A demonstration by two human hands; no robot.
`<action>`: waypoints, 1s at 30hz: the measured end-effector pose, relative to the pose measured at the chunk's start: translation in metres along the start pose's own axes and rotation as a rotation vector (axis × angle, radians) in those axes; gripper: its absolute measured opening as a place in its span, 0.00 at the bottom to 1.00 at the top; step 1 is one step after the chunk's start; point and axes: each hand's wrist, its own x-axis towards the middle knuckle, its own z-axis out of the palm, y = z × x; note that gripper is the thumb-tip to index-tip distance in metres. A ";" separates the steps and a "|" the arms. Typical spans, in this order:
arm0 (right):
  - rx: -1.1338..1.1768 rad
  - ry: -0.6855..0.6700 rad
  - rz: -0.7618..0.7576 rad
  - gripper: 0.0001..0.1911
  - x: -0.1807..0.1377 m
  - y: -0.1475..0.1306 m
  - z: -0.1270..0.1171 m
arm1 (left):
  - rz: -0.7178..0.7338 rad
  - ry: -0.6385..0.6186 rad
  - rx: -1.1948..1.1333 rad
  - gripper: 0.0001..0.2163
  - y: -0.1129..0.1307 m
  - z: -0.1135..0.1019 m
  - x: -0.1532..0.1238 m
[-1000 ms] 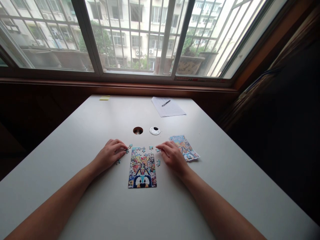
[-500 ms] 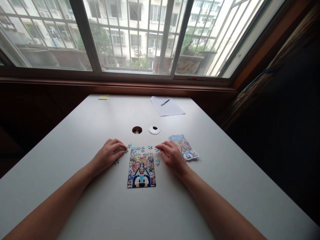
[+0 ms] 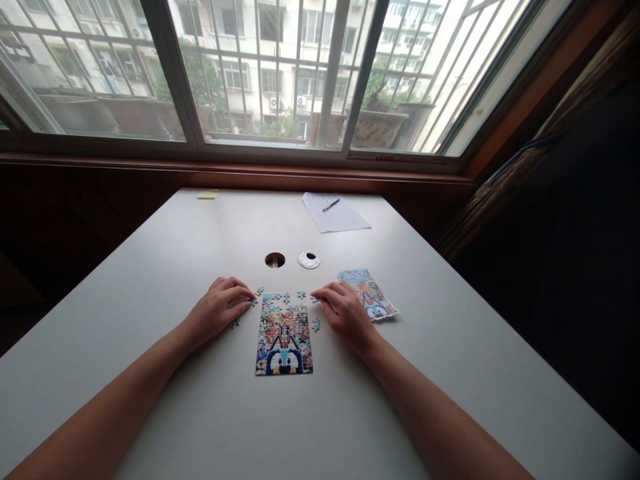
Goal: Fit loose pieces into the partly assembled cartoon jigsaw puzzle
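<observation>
Left hand and right hand, fingers loosely curled, are at loose pieces mid-frame; gripping any? Can't tell! Between them, just below centre, lies the puzzle, gappy up top, with the picture sheet right of centre.

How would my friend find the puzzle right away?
Find the white table by the window. Between the left hand and right hand lies the puzzle. Unlike the similar picture sheet beside the right hand, its top edge has gaps.
</observation>
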 end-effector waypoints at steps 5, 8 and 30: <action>-0.005 -0.010 -0.003 0.15 0.001 0.000 0.000 | -0.001 0.004 0.005 0.09 0.003 -0.001 0.000; 0.004 -0.007 -0.005 0.15 0.001 0.000 0.001 | -0.004 0.002 0.003 0.09 0.005 -0.002 0.000; -0.002 -0.035 0.000 0.15 0.001 -0.001 -0.001 | 0.006 -0.001 0.001 0.09 0.002 -0.001 0.002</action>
